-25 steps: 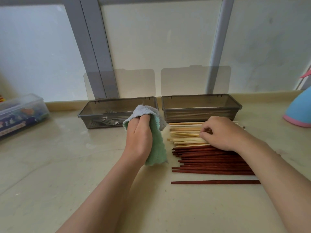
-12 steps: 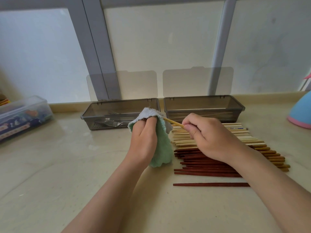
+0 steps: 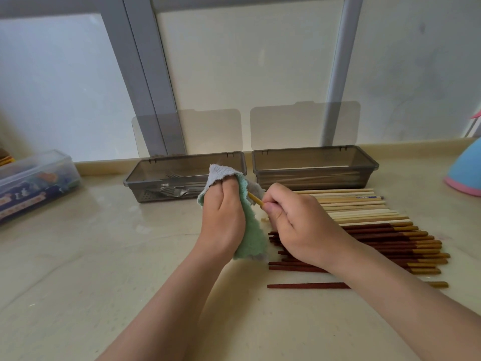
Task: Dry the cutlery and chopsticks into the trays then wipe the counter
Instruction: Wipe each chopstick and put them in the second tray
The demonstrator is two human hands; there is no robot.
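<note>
My left hand [image 3: 223,217] grips a green and grey cloth [image 3: 251,235], folded over its fingers. My right hand [image 3: 299,225] pinches a pale bamboo chopstick [image 3: 255,200] whose far end is buried in the cloth. Under and to the right of that hand lie rows of light chopsticks [image 3: 364,212] and dark red chopsticks [image 3: 390,246] on the counter [image 3: 104,269]. One dark chopstick [image 3: 307,285] lies apart, nearer to me. Behind stand two smoky plastic trays: the left tray [image 3: 145,178] holds forks [image 3: 177,190], the right tray [image 3: 364,162] holds some pale chopsticks.
Both trays have their lids standing open against the window. A clear plastic box [image 3: 33,178] with coloured contents sits at the far left. A blue and pink object [image 3: 466,175] stands at the right edge. The counter looks wet and glossy.
My right hand lifted one pale chopstick from the pile and pushed its end into the cloth held by my left hand. The left hand stayed almost in place.
</note>
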